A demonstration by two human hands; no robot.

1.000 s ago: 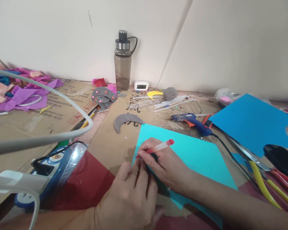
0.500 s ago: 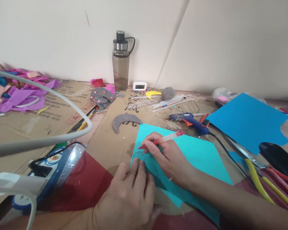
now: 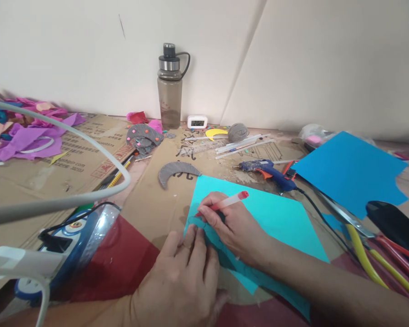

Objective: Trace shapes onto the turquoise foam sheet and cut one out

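We pinch a red gel pen [image 3: 229, 200] between the thumb and fingers of our right hand [image 3: 236, 231]. The pen leans: its tip points left, and its long body slants up and back to the right, over that hand. Our left hand [image 3: 179, 281] lies palm down, with small gaps between its fingers. Two fingertips rest on the left part of the turquoise paper [image 3: 282, 222], just on our side of the pen tip. We can't tell if the tip touches the paper.

Thin wavy lines [image 3: 193, 218] sit right by the tip and those left fingertips. Most of the paper spreads out to the right, partly under our right arm. The gray crescent [image 3: 177, 169] lies past the paper's far left corner, on the cardboard [image 3: 146, 200].
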